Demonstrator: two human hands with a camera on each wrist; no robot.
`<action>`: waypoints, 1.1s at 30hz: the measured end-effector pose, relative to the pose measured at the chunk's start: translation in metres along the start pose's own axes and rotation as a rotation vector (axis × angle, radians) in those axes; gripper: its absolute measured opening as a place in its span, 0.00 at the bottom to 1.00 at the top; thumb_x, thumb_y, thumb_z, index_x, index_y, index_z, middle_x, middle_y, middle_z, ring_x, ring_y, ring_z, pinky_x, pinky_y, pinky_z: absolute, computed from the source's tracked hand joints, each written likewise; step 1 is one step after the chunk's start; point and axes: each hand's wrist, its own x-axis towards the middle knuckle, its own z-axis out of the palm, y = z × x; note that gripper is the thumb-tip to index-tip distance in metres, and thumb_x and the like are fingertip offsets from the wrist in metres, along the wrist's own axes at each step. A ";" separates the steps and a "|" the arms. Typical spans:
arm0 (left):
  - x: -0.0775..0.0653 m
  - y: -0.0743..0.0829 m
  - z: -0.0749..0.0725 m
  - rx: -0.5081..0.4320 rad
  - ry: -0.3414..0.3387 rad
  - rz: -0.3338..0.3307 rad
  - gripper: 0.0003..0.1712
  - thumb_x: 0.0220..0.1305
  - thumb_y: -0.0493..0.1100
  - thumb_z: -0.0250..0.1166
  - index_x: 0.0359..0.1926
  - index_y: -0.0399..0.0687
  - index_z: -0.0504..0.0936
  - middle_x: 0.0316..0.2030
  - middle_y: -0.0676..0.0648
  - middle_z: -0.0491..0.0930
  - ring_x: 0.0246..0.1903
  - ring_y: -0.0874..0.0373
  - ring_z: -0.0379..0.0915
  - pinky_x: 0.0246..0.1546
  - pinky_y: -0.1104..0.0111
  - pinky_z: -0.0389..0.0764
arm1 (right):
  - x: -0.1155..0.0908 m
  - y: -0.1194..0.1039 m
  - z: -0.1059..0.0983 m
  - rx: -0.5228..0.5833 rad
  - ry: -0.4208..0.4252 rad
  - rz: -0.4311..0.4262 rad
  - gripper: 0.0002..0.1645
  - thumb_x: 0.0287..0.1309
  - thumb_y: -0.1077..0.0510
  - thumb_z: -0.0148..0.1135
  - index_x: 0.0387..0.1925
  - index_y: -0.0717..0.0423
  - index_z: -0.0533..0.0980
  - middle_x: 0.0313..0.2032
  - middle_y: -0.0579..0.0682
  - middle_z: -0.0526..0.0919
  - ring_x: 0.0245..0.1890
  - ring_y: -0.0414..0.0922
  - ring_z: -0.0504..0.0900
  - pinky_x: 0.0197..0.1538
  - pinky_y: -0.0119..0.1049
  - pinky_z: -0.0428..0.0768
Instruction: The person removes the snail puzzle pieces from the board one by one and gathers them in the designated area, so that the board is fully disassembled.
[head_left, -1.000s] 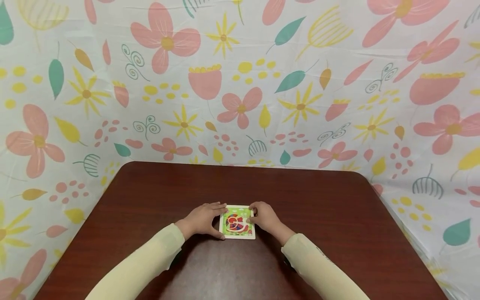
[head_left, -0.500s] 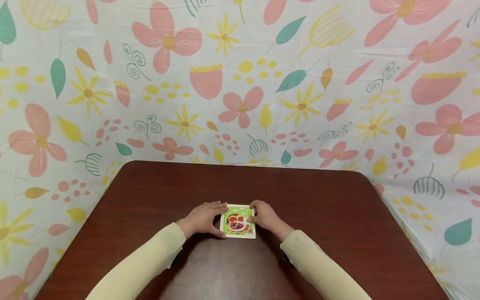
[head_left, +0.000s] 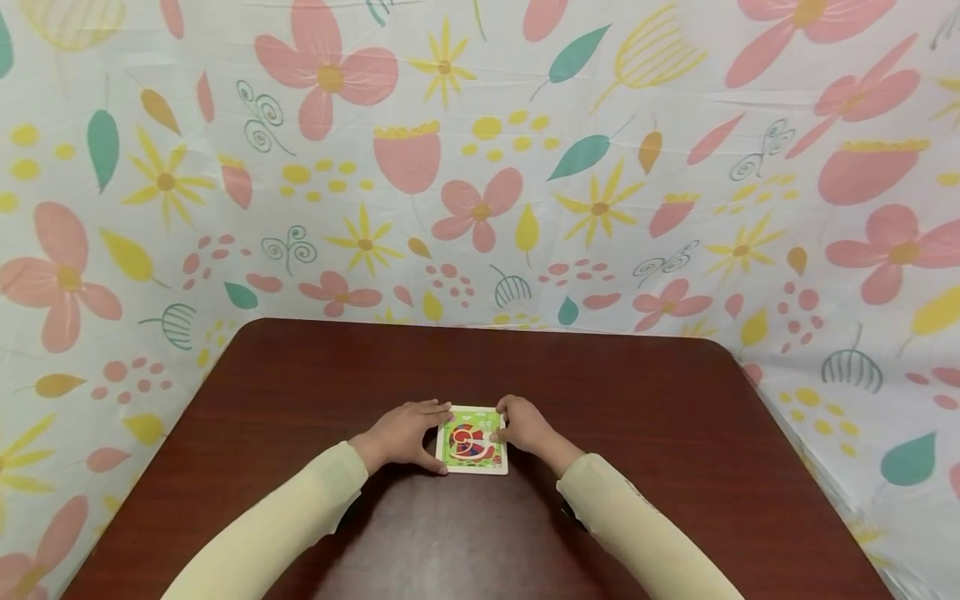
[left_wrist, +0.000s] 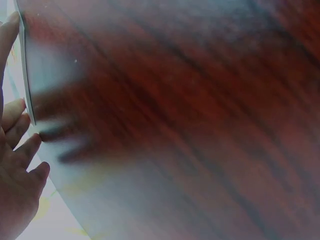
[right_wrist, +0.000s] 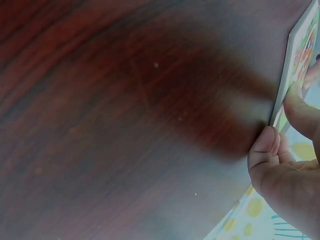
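A thin square puzzle board (head_left: 471,460) lies on the table in the head view, with a white border, a green ground and a red-and-blue snail-like picture. My left hand (head_left: 401,435) spans its left edge: the straight fingers touch the far corner, the thumb the near one. In the left wrist view the fingers of that hand (left_wrist: 17,175) lie along the board's thin edge (left_wrist: 25,75). My right hand (head_left: 528,429) pinches the right side near the far corner. The right wrist view shows its thumb (right_wrist: 300,112) on the board's face and the fingertips curled at the corner.
The dark red-brown wooden table (head_left: 600,383) has rounded far corners and a glossy top. Behind it and along both sides hangs a white cloth (head_left: 480,275) with pink, yellow and green flower prints.
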 end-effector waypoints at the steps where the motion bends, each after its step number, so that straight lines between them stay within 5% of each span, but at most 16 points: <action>1: 0.001 0.001 -0.001 0.003 -0.002 0.003 0.53 0.51 0.66 0.77 0.74 0.50 0.71 0.77 0.46 0.65 0.78 0.45 0.59 0.74 0.45 0.65 | 0.000 0.000 0.000 0.000 0.004 0.002 0.24 0.56 0.64 0.75 0.51 0.71 0.76 0.36 0.57 0.78 0.30 0.44 0.68 0.37 0.38 0.70; 24: 0.006 0.009 -0.010 0.221 -0.004 0.084 0.50 0.51 0.68 0.76 0.73 0.60 0.73 0.69 0.45 0.71 0.70 0.47 0.68 0.72 0.50 0.69 | -0.002 -0.002 0.000 0.036 0.013 -0.023 0.21 0.55 0.65 0.75 0.49 0.69 0.78 0.26 0.49 0.72 0.24 0.41 0.64 0.32 0.32 0.64; 33: 0.006 0.007 -0.001 0.283 -0.048 0.110 0.51 0.58 0.70 0.68 0.78 0.60 0.65 0.79 0.54 0.61 0.80 0.52 0.53 0.76 0.51 0.64 | -0.003 0.002 0.000 0.033 0.021 -0.028 0.21 0.56 0.63 0.76 0.48 0.66 0.79 0.27 0.49 0.73 0.23 0.41 0.65 0.30 0.31 0.64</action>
